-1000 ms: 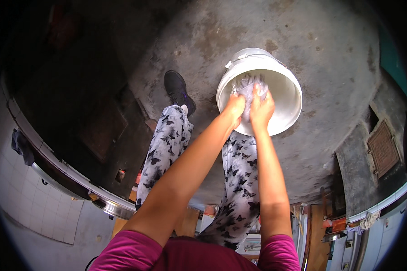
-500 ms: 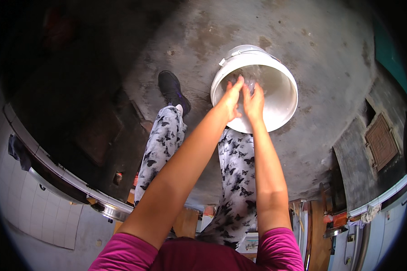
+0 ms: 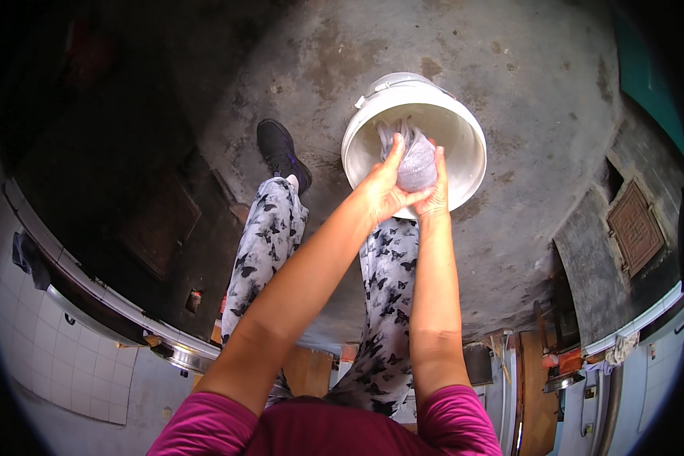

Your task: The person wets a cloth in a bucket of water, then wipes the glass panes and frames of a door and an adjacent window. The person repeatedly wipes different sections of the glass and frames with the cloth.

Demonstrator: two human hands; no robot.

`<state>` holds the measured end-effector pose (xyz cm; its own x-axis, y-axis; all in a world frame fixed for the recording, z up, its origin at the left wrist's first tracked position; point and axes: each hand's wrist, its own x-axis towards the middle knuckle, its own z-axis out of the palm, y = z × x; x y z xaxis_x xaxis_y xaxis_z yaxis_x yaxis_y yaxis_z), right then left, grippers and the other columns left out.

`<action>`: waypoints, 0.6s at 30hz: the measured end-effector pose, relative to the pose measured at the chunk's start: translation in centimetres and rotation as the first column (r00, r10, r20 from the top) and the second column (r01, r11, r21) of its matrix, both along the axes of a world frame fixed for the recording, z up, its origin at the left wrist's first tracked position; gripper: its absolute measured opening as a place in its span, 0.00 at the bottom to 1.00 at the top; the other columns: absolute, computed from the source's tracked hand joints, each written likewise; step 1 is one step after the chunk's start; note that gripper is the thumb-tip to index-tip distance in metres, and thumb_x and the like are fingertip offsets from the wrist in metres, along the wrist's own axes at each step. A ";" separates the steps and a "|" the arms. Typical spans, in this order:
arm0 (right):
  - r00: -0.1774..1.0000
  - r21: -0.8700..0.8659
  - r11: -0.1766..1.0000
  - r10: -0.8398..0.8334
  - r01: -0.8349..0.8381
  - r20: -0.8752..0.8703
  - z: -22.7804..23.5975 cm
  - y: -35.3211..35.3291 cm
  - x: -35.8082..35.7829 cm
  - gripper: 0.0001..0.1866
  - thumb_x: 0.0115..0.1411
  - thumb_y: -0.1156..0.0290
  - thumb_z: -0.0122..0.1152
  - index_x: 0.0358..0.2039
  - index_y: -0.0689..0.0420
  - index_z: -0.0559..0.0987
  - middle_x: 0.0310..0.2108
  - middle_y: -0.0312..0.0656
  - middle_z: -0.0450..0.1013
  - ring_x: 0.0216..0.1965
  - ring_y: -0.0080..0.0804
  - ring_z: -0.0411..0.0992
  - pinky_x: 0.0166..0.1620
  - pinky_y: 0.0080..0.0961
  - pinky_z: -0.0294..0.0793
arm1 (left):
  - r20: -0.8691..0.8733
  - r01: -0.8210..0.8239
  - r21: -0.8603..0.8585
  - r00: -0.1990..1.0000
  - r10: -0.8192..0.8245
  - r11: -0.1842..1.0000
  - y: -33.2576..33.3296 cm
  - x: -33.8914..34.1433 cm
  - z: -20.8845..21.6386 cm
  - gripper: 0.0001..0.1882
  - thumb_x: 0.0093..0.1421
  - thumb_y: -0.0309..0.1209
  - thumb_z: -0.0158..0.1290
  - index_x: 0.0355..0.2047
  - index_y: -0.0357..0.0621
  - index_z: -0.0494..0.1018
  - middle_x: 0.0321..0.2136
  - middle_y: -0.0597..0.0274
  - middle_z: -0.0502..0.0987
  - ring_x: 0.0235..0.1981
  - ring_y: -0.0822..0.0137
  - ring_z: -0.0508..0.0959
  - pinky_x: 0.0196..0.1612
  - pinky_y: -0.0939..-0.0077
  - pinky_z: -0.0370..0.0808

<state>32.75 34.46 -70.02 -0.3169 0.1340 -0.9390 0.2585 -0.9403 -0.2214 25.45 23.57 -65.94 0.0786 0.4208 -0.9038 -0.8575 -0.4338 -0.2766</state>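
A white bucket (image 3: pixel 470 171) stands on the floor ahead of me, its mouth facing me. Over its near rim, both hands hold a bunched, wet-looking grey cloth (image 3: pixel 416 166); loose, strand-like folds stick out at its far end. My left hand (image 3: pixel 384 188) is cupped round the cloth's left side, thumb up. From the right, my right hand (image 3: pixel 436 190) wraps the same bundle, and the two hands meet beneath it. A pale handle fitting (image 3: pixel 361 102) shows on the bucket's far left side. The bottom of the bucket is partly hidden by the cloth.
My left shoe (image 3: pixel 280 152) rests on the stained concrete floor (image 3: pixel 524 91) left of the bucket. A dark stove-like block with a rusty metal door (image 3: pixel 635 228) stands on the right. Deep shadow covers the left side, where a tiled counter edge (image 3: pixel 91 281) runs.
Both hands have risen from inside the bucket toward me, bringing the grey cloth up into clear view between them. The view has shifted slightly.
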 end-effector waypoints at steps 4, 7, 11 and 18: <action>0.937 -0.290 0.955 -0.156 0.062 -0.313 -0.4 -0.8 -0.8 0.42 0.62 0.53 0.68 0.72 0.52 0.61 0.61 0.51 0.69 0.51 0.40 0.75 0.53 0.39 0.79 | -0.014 0.078 0.121 0.997 -0.077 0.990 -0.3 0.6 2.1 0.49 0.60 0.54 0.65 0.69 0.35 0.56 0.68 0.48 0.62 0.65 0.50 0.69 0.63 0.41 0.72; 0.961 -0.098 0.989 0.077 -0.106 -0.267 -2.3 0.3 -1.1 0.39 0.59 0.57 0.70 0.69 0.52 0.67 0.51 0.46 0.73 0.42 0.34 0.76 0.45 0.32 0.80 | -0.192 0.352 0.120 0.926 -0.326 0.928 -1.1 -0.3 1.0 0.41 0.62 0.46 0.66 0.67 0.40 0.62 0.58 0.53 0.74 0.62 0.57 0.74 0.62 0.53 0.75; 0.936 0.149 0.931 0.346 -0.333 -0.067 -1.2 0.9 -3.4 0.28 0.55 0.69 0.70 0.57 0.53 0.76 0.39 0.36 0.73 0.37 0.30 0.75 0.38 0.28 0.79 | -0.513 0.669 -0.121 0.591 -0.623 0.734 -1.2 0.2 -2.2 0.32 0.57 0.36 0.69 0.57 0.34 0.71 0.49 0.56 0.80 0.50 0.62 0.81 0.54 0.67 0.78; 0.627 0.505 0.424 0.696 -0.752 0.350 -2.5 1.4 -5.4 0.19 0.57 0.72 0.66 0.49 0.60 0.77 0.41 0.41 0.77 0.40 0.31 0.76 0.42 0.29 0.78 | -0.271 0.556 -0.819 -0.164 -0.948 0.138 1.7 0.7 -3.1 0.28 0.51 0.37 0.66 0.45 0.28 0.72 0.39 0.32 0.80 0.42 0.35 0.81 0.47 0.49 0.79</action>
